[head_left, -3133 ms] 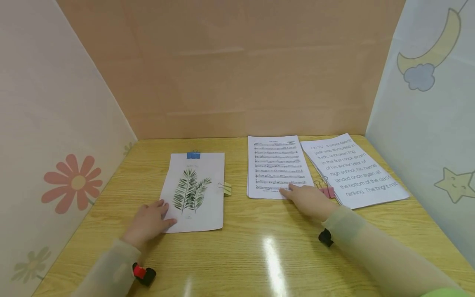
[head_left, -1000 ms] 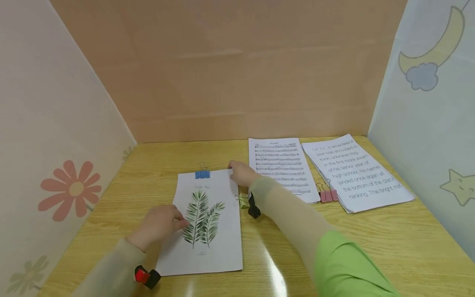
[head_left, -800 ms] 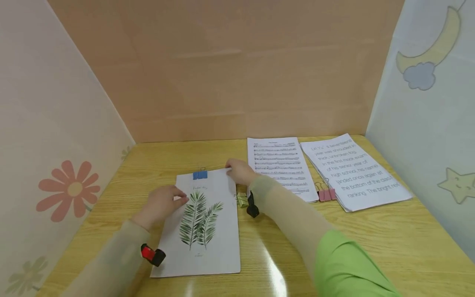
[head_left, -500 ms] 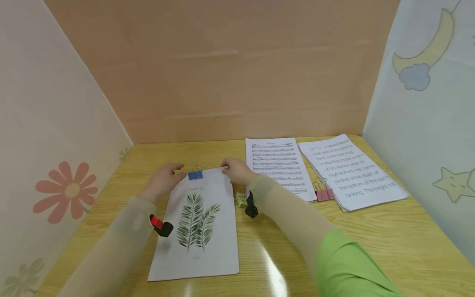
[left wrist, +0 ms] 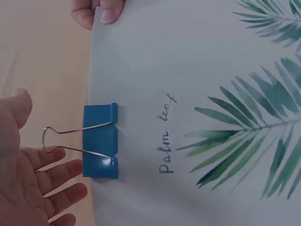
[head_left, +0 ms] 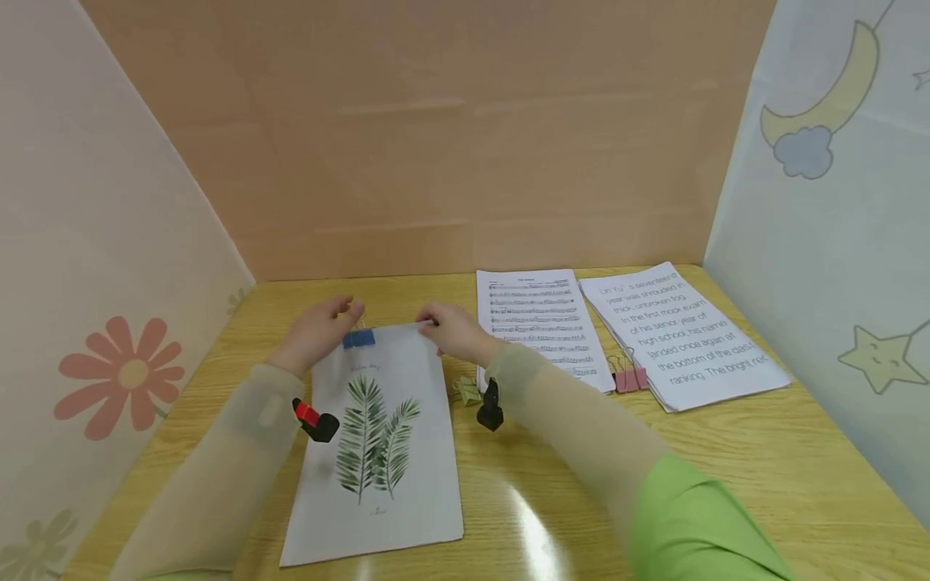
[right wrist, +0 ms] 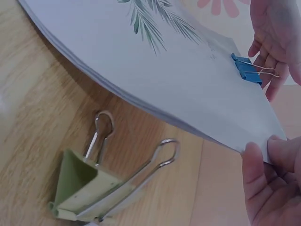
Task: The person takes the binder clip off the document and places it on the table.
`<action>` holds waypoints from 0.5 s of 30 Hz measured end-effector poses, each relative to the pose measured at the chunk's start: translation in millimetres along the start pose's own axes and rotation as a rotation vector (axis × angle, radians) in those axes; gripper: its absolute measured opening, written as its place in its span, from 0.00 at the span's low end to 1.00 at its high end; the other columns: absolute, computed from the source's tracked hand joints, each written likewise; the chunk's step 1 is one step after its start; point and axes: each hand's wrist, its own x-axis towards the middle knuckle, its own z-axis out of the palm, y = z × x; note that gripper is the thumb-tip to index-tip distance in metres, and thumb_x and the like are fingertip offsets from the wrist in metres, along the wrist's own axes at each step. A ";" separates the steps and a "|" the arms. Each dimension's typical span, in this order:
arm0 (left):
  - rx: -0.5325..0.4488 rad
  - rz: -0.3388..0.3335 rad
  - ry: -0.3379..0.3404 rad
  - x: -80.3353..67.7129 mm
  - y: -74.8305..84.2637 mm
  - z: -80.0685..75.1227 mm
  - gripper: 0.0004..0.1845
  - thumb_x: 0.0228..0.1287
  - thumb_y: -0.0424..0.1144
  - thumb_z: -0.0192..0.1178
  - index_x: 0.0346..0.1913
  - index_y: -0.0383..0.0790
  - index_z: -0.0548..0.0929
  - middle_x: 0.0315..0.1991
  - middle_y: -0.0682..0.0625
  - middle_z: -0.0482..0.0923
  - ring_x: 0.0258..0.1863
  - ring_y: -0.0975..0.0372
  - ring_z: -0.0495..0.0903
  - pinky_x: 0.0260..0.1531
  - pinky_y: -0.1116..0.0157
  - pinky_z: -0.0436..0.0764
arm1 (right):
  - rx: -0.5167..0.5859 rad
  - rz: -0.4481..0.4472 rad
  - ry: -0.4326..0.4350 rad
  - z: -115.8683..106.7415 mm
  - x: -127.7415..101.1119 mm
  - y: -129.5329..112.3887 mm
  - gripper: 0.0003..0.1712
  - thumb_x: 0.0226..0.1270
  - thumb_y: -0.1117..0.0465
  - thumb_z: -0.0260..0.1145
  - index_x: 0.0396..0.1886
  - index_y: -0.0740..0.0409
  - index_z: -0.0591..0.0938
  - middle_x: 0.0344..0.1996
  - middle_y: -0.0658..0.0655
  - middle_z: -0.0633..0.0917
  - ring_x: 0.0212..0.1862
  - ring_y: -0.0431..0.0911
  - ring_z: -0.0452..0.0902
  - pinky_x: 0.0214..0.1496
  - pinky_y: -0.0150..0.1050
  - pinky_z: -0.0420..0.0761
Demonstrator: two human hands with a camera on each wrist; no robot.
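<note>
A stack of paper (head_left: 392, 355) printed with palm leaves lies towards me, its far end raised off the table. A blue binder clip (left wrist: 99, 162) is clamped on its top edge, wire handle pointing outward. My right hand (head_left: 458, 332) pinches the stack's top right corner between thumb and fingers. Beside the blue clip, my left hand (head_left: 314, 332) has its fingers spread, thumb on one side of the wire handle and fingertips by the clip's far side. Under the right wrist, a yellow-green binder clip (head_left: 468, 390) sits on the table, apart from the lifted paper.
To the right lies a stack of sheet music (head_left: 534, 303). A pink binder clip (head_left: 630, 379) sits between it and a slanted stack of large-print text pages (head_left: 683, 339). A brown back wall (head_left: 407, 161) and patterned side walls enclose the wooden table (head_left: 581, 500).
The palm-leaf stack has come nearer, its top edge lifted. My right hand went from the sheet music to its corner; my left slid up from its left side to the blue clip.
</note>
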 end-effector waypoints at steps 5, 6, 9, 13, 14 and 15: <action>-0.023 -0.008 -0.021 -3.6 7.3 -5.2 0.47 0.65 0.72 0.37 0.75 0.39 0.55 0.70 0.36 0.61 0.67 0.41 0.61 0.62 0.40 0.60 | 0.057 0.002 -0.016 -8.2 -9.3 -10.6 0.13 0.75 0.60 0.55 0.54 0.55 0.77 0.50 0.56 0.80 0.33 0.56 0.81 0.35 0.41 0.82; -0.026 -0.010 -0.027 -4.2 8.6 -5.9 0.48 0.64 0.73 0.37 0.75 0.40 0.55 0.70 0.36 0.61 0.67 0.42 0.61 0.62 0.40 0.60 | 0.067 -0.001 -0.019 -10.3 -11.1 -12.1 0.13 0.75 0.59 0.55 0.54 0.55 0.77 0.51 0.56 0.80 0.34 0.57 0.81 0.36 0.44 0.82; -0.039 -0.013 -0.039 -5.6 13.4 -7.5 0.50 0.61 0.75 0.41 0.75 0.41 0.55 0.70 0.37 0.62 0.67 0.43 0.62 0.62 0.41 0.61 | 0.094 -0.011 -0.012 -16.5 -15.1 -13.5 0.13 0.75 0.59 0.55 0.54 0.55 0.77 0.50 0.56 0.80 0.34 0.60 0.81 0.39 0.47 0.82; -0.028 -0.007 -0.047 -4.4 21.4 -8.8 0.50 0.59 0.75 0.45 0.75 0.43 0.57 0.68 0.38 0.65 0.65 0.44 0.65 0.62 0.42 0.63 | 0.123 -0.023 0.010 -26.1 -20.9 -11.2 0.12 0.74 0.60 0.56 0.53 0.56 0.78 0.49 0.55 0.80 0.33 0.61 0.80 0.36 0.42 0.82; -0.021 -0.001 -0.046 -4.0 23.5 -9.0 0.50 0.58 0.75 0.46 0.74 0.43 0.58 0.67 0.38 0.65 0.65 0.45 0.66 0.61 0.43 0.64 | 0.128 -0.022 0.014 -29.0 -22.6 -10.2 0.13 0.74 0.60 0.56 0.53 0.56 0.78 0.48 0.55 0.81 0.33 0.61 0.80 0.36 0.42 0.82; -0.016 0.003 -0.049 -3.8 25.5 -9.2 0.50 0.58 0.75 0.46 0.74 0.43 0.59 0.67 0.38 0.66 0.64 0.45 0.66 0.61 0.43 0.64 | 0.132 -0.023 0.020 -31.5 -23.9 -9.1 0.12 0.74 0.60 0.56 0.53 0.56 0.79 0.47 0.55 0.81 0.32 0.61 0.80 0.36 0.42 0.82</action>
